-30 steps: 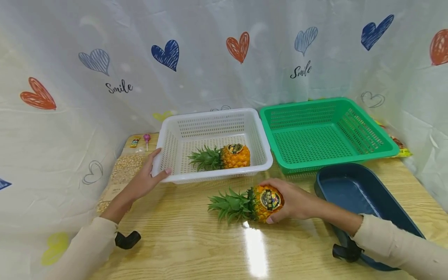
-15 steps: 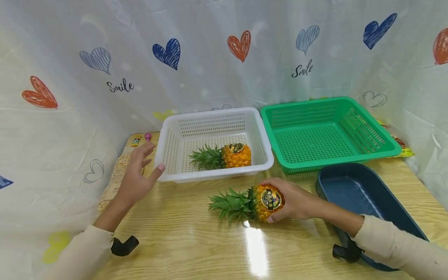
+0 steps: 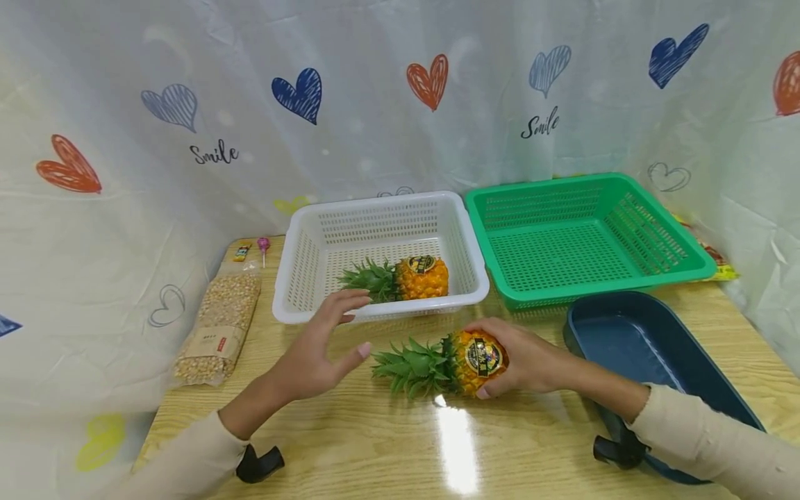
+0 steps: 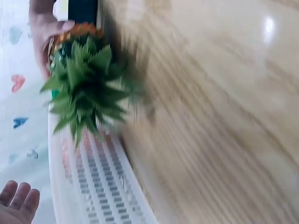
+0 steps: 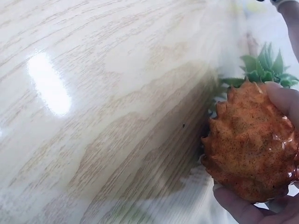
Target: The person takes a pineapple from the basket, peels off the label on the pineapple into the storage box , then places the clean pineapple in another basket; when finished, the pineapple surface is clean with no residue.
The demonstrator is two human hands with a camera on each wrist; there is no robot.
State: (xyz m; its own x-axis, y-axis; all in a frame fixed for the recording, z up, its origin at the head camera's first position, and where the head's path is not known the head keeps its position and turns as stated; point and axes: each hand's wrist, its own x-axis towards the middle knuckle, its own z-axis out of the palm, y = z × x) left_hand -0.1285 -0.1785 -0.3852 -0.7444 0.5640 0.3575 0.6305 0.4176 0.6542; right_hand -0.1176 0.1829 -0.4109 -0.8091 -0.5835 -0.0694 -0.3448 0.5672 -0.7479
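Note:
My right hand (image 3: 534, 357) grips a small pineapple (image 3: 469, 364) by its base end, thumb on the near side and fingers over the far side. It lies on its side low over the table, its green crown toward the left. In the right wrist view, its knobbly base (image 5: 252, 140) faces the camera. My left hand (image 3: 315, 351) is in the air left of the crown, fingers spread and holding nothing. Behind it, a second pineapple (image 3: 423, 281) lies inside the white basket (image 3: 381, 312), crown also to the left.
A green basket (image 3: 544, 281) stands right of the white one. In front of it is a dark blue tray (image 3: 637, 347), under my right forearm. A bag of corn kernels (image 3: 219, 326), a lollipop (image 3: 263, 244) and a small candy packet (image 3: 242, 251) lie at left.
My left hand has let go of the white basket's left rim and moved right toward the held pineapple's crown. My right hand and the pineapple have stayed in place.

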